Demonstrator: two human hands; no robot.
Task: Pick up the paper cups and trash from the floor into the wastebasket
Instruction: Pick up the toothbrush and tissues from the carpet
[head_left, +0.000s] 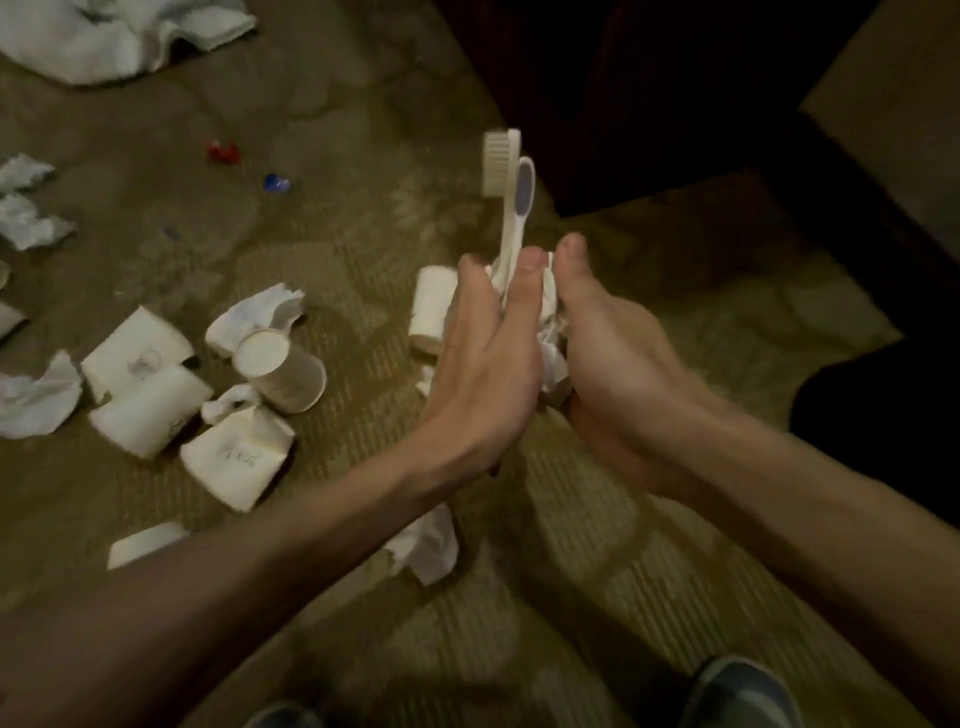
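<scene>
The person's left hand (488, 353) and right hand (608, 353) are coming together above the middle of the floor (363, 249), and each grip is grasping the crumpled paper (550, 312) squeezed between the palms. Two toothbrushes (506, 208) are sticking up out of that bundle, their handles passing between the left hand's fingers (524, 270). A cluster of paper cups (280, 369), most of them crushed, is lying on the floor towards its left edge, with one more cup (431, 306) just behind the left hand. Torn tissues (36, 395) are lying among them. A red scrap (222, 151) and a blue scrap (275, 183) are sitting farther back, near a white towel (114, 31) in the far left corner.
</scene>
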